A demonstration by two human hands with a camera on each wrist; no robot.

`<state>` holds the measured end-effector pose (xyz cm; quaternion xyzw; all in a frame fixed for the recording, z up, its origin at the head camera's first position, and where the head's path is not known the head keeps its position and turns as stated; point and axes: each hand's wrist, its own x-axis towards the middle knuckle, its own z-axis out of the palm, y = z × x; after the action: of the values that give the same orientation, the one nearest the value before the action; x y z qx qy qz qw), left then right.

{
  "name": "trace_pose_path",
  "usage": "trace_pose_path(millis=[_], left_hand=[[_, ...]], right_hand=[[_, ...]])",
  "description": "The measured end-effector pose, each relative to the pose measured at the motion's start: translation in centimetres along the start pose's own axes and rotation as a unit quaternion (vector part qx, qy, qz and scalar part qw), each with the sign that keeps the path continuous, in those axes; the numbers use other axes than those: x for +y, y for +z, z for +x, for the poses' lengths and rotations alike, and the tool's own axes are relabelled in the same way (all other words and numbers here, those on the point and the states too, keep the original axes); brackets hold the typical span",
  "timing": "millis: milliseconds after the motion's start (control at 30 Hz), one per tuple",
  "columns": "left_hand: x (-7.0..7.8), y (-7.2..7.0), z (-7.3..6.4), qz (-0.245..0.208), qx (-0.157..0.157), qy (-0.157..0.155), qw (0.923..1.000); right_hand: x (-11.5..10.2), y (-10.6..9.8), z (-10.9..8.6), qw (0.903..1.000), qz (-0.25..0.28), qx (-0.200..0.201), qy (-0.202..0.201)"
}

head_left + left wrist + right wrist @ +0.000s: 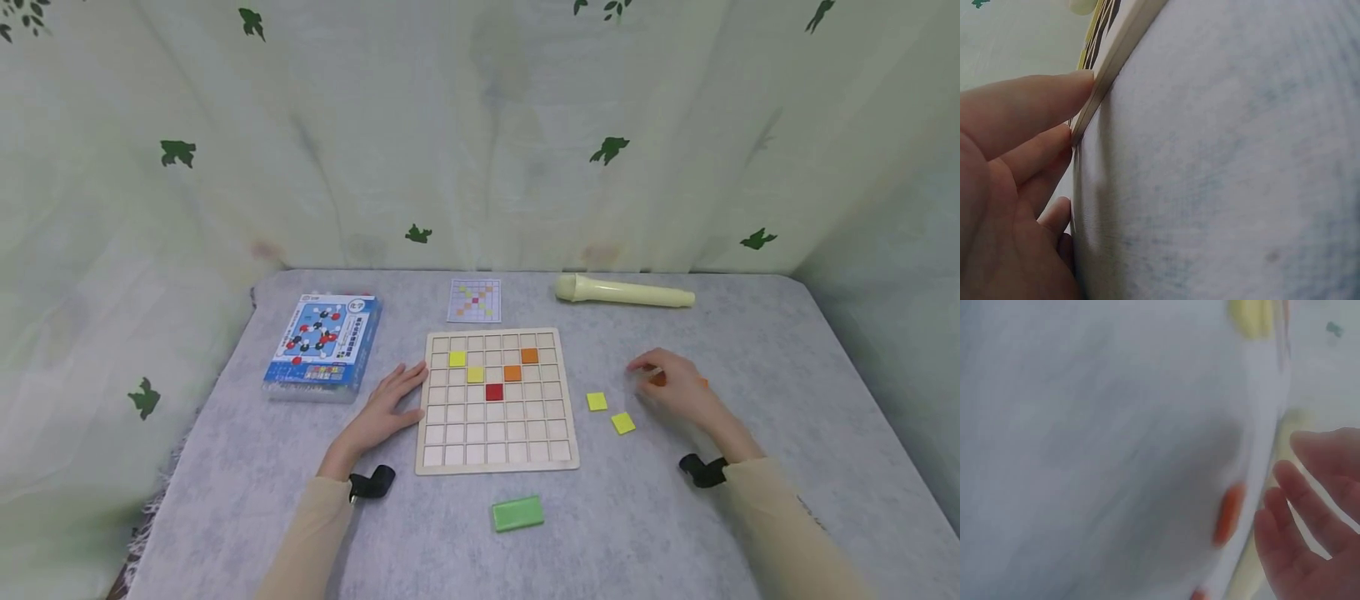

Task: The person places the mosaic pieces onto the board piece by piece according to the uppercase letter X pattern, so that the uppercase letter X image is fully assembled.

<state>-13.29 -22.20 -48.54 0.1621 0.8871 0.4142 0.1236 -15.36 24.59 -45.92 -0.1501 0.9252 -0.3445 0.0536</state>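
Note:
A wooden grid board [496, 464] lies in the middle of the table, holding yellow, orange and red square tiles laid out in a V, with the red tile [494, 392] at its point. My left hand [386, 414] rests against the board's left edge, thumb and fingertips touching the rim. Right of the board, my right hand [675, 385] hovers over the table with its fingers loosely bent and nothing between them. An orange tile [1230, 514] lies beneath it, and part of another shows nearby. Two yellow tiles [596, 402] lie between that hand and the board.
A small pattern card [475, 301] lies behind the board. To the left is a blue box [322, 342] with a molecule picture. A pale yellow microphone-shaped object [626, 292] lies at the back right, and a green rectangular block [517, 514] sits in front of the board.

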Motion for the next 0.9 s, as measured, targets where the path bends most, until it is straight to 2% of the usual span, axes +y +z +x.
trace_pose_path(millis=[100,200,433,633,900], left_hand=[[0.0,0.0,-0.1,-0.003,0.002,0.003,1.0],[0.1,0.0,-0.1,-0.004,0.003,0.004,1.0],[0.0,0.0,-0.1,-0.003,0.006,0.003,1.0],[0.1,0.0,-0.1,-0.005,0.004,0.001,1.0],[0.1,0.1,-0.1,-0.003,0.002,-0.005,1.0]], right_hand=[[1.5,-0.8,-1.0,0.9996,-0.026,0.004,0.008],[2.2,-1.1,-1.4,0.9987,-0.05,0.007,-0.003],[2.2,-0.7,-1.0,0.998,-0.062,0.0,-0.001],[0.6,0.2,-0.1,0.9988,-0.047,-0.009,-0.013],[-4.3,2.9,1.7,0.9979,0.002,-0.032,-0.056]])
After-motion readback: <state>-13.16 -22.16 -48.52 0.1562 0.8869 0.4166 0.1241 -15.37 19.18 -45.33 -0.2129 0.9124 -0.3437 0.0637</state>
